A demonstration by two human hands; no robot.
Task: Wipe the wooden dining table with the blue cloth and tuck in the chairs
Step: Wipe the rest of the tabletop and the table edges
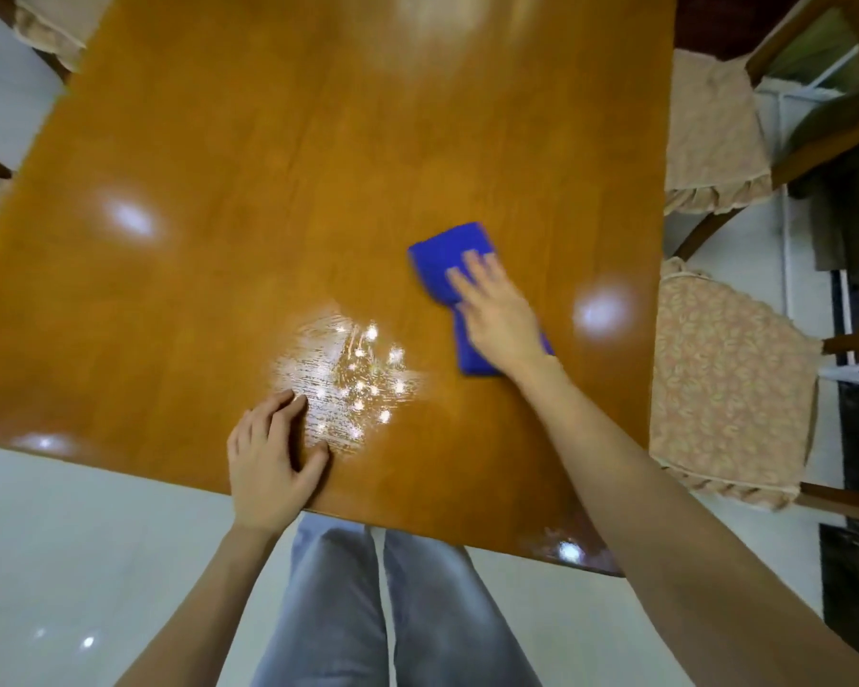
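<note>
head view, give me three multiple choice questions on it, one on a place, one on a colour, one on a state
1. Where does the cloth lie?
A) on the floor
B) on the table, under the right hand
C) on a chair seat

2. What colour is the cloth?
A) green
B) white
C) blue

3. What is the left hand doing?
A) resting on the table near its front edge
B) gripping a cup
C) hanging at the person's side

Answers: 1 B, the right hand's fingers press it onto the wood; 2 C, it is deep blue against the orange-brown top; 3 A, its fingers lie on the wood.
</note>
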